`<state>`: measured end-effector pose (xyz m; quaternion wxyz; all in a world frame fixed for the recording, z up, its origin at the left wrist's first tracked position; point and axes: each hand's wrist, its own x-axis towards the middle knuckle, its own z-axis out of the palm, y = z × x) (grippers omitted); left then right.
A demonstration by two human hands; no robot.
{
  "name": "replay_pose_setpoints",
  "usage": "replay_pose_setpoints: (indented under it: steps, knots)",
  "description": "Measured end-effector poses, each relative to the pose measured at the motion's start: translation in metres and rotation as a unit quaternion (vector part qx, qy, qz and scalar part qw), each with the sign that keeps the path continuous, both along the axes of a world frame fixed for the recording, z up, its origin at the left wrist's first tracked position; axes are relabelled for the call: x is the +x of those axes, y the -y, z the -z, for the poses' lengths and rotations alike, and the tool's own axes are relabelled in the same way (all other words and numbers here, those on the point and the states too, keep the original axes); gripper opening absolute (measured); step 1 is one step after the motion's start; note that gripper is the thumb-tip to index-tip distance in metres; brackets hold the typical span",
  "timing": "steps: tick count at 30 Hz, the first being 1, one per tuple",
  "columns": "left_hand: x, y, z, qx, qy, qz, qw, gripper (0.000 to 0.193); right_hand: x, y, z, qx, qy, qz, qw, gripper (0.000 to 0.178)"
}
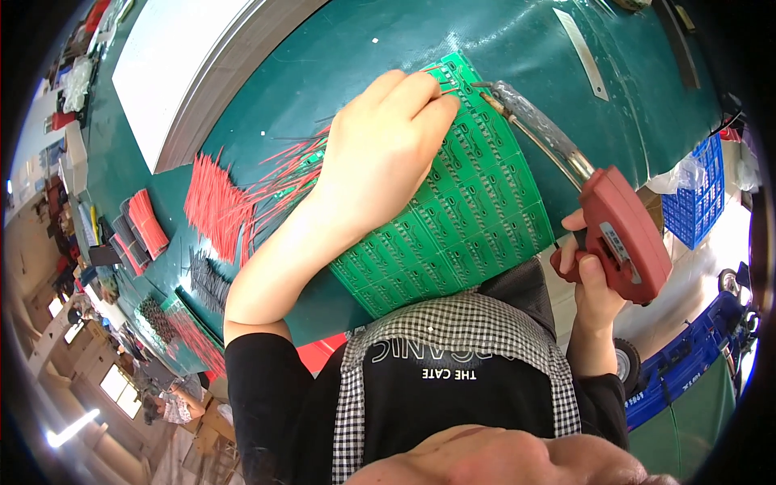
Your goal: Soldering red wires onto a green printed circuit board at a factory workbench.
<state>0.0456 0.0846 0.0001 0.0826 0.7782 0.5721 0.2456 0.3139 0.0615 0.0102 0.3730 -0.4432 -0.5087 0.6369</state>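
A green panel of many small circuit boards point(461, 214) lies tilted at the near edge of the table. Across its left part reaches my left hand point(384, 141), closed in a pinch on a thin red wire point(454, 90) at the panel's far end. Several red and black wires point(283, 174) fan out from under that hand to the left. On the right, my right hand point(596, 287) is wrapped round the handle of a red soldering gun point(621, 234). The gun's long metal tip points at the panel's far right edge, close to my left fingertips.
Loose red wires point(212, 198) and black wires point(208, 281) lie left on the green table point(356, 48), beside bundled wires point(145, 222). A white panel point(174, 65) stands at the far left. A steel ruler point(584, 56) lies far right; a blue crate point(693, 194) stands beyond the table's right edge.
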Motion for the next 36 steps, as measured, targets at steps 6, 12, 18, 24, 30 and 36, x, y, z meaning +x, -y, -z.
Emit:
replay_pose_setpoints:
  steps: [6,12,18,24,30,36]
  knots:
    - [0.002,-0.003,0.004,0.01,-0.014,-0.004,1.0,0.019,-0.001,0.0,-0.008,-0.026,0.008,-0.012,1.0,0.039]
    - [0.003,-0.004,0.005,0.023,-0.011,-0.002,1.0,0.018,-0.001,0.003,0.003,0.028,0.067,-0.005,0.997,0.058]
    - [0.003,-0.005,0.005,0.024,-0.014,0.003,1.0,0.02,0.01,0.003,0.008,-0.031,0.033,-0.015,0.999,0.057]
    - [0.005,-0.011,0.006,0.018,-0.023,0.002,1.0,0.021,0.005,0.004,0.005,-0.03,0.015,0.019,0.999,0.063]
    - [-0.003,-0.001,0.011,0.008,-0.014,0.001,1.0,0.014,0.003,0.001,0.013,0.045,0.0,0.026,0.999,0.06]
    - [-0.029,0.037,-0.019,0.031,-0.054,-0.077,0.995,0.008,0.016,0.005,0.014,0.136,0.05,0.085,0.986,0.051]
